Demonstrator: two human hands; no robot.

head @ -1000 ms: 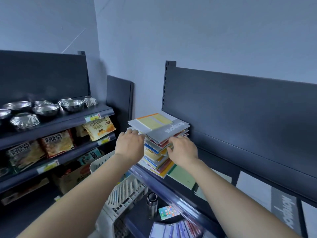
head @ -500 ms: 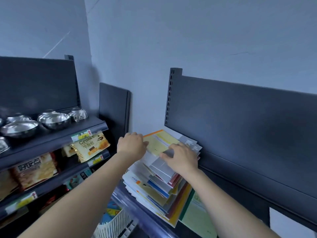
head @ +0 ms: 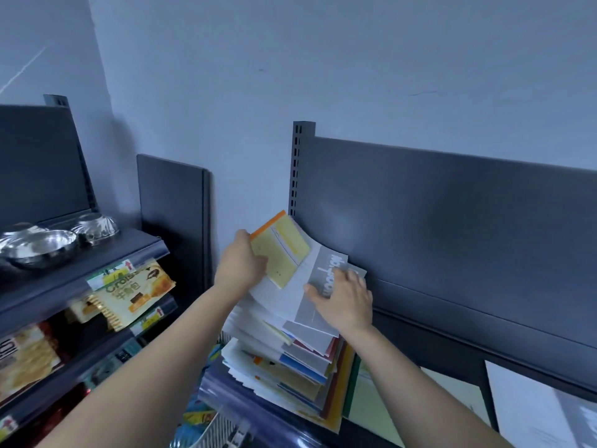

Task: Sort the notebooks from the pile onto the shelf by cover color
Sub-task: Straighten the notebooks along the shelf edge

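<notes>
Yellow notebook (head: pixel 281 250) is clamped by fingers of the left hand (head: pixel 240 265), grey notebook (head: pixel 326 260) pressed by flat fingers of the right hand (head: pixel 345 299). Likely light, floppy and slippery, so best gripped by the spine

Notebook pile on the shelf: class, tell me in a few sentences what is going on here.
A person is working at the top of a tall pile of notebooks on a dark shelf. The left hand grips the edge of a yellow notebook with an orange spine, tipped up off the pile. The right hand rests on a grey notebook just below it. A green notebook and a pale notebook lie on the shelf right of the pile.
</notes>
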